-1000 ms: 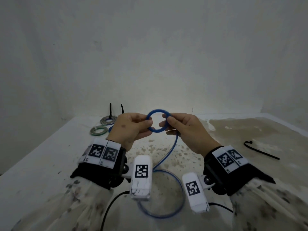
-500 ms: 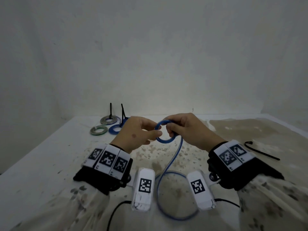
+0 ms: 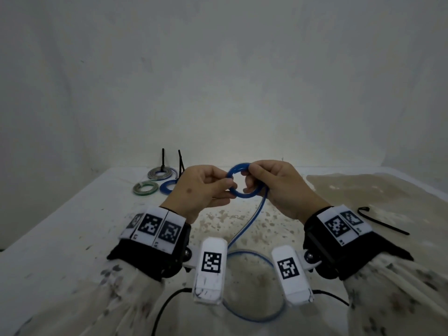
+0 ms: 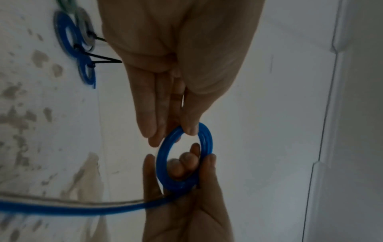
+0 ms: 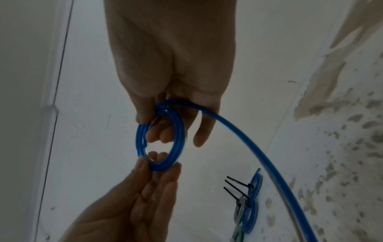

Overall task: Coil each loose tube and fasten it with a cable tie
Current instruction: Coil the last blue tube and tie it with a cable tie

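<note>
A blue tube is wound into a small coil (image 3: 244,195) that I hold up above the table between both hands. My left hand (image 3: 229,187) pinches the coil's left side with thumb against fingers (image 4: 187,129). My right hand (image 3: 249,177) grips the coil's top and right side, with fingers through the ring (image 5: 157,135). The tube's loose tail (image 3: 247,226) drops from the right hand to a wide loop (image 3: 257,320) lying on the table near me. A loose black cable tie (image 3: 383,223) lies on the table to the right.
Three tied coils sit at the table's back left: a grey one (image 3: 152,174), a green one (image 3: 143,190) and a blue one (image 3: 167,189), with black tie ends sticking up. The white table (image 3: 72,226) is stained brown at the right. A wall stands close behind.
My right hand has swung over the top of the coil, laying more tube onto it. Both hands have shifted slightly right, and the loop on the table has drawn in.
</note>
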